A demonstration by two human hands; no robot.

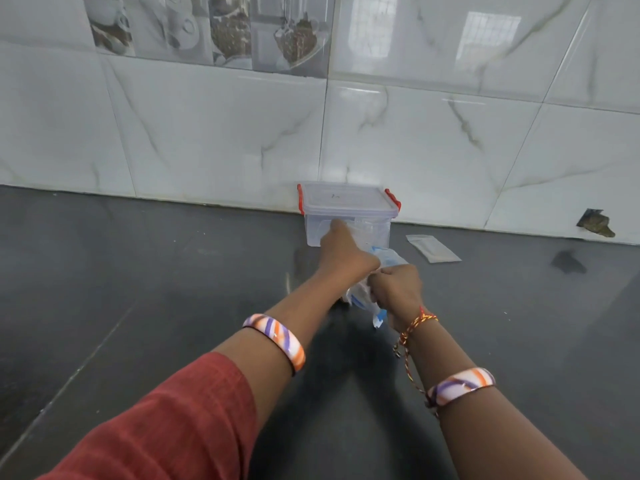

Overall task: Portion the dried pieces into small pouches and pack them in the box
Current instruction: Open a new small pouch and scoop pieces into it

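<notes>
Both hands out over the dark grey bench (138, 271). Left hand (341, 252) stretched toward twelve o'clock, fingertips touching the front wall of the clear lidded plastic box with red clips (348, 211) standing against the white marble-tiled wall (207, 133). Right hand (398, 289) curled round a crumpled clear plastic bag with blue print (388, 258). Flat clear pouch (433, 248) lying at three o'clock of the box, apart from it.
</notes>
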